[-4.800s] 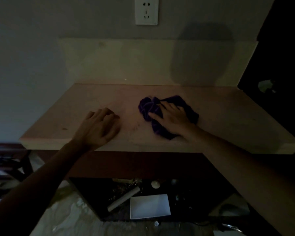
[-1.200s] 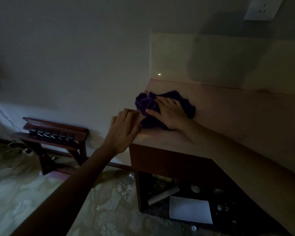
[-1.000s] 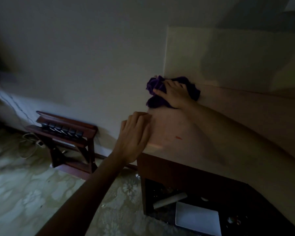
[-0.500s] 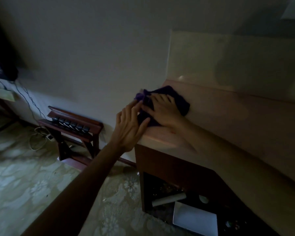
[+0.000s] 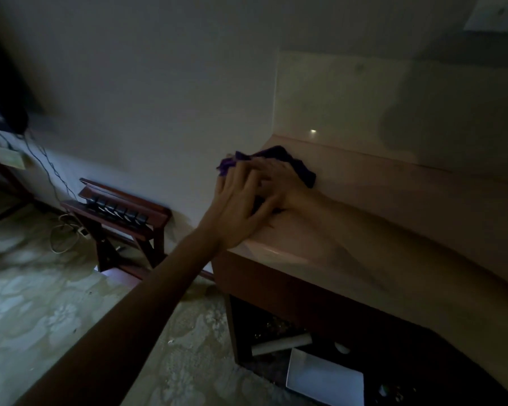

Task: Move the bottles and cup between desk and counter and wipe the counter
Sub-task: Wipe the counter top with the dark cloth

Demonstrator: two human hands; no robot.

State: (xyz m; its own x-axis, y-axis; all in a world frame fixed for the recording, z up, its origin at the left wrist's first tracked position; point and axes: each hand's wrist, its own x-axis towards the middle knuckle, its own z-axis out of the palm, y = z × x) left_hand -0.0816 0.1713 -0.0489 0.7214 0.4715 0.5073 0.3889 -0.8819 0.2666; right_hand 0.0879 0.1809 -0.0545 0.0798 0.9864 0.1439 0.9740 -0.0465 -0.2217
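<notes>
A crumpled purple cloth [image 5: 294, 165] lies at the far left end of the pale counter [image 5: 379, 218], right at its left edge. My right hand [image 5: 279, 183] presses down flat on the cloth. My left hand [image 5: 238, 206] rests at the counter's left edge with fingers spread, overlapping the cloth and the right hand's fingers. Whether the left hand grips the cloth is unclear. No bottles or cup are in view. The room is dim.
A dark wooden rack [image 5: 118, 212] stands on the patterned floor [image 5: 41, 303] to the left, with cables beside it. Under the counter an open shelf holds a white square plate [image 5: 324, 379] and a white roll [image 5: 282, 344]. A wall socket [image 5: 499, 13] sits top right.
The cloth and my right hand slid to the counter's left end. My left hand moved from the counter edge up against the cloth. The view swung left.
</notes>
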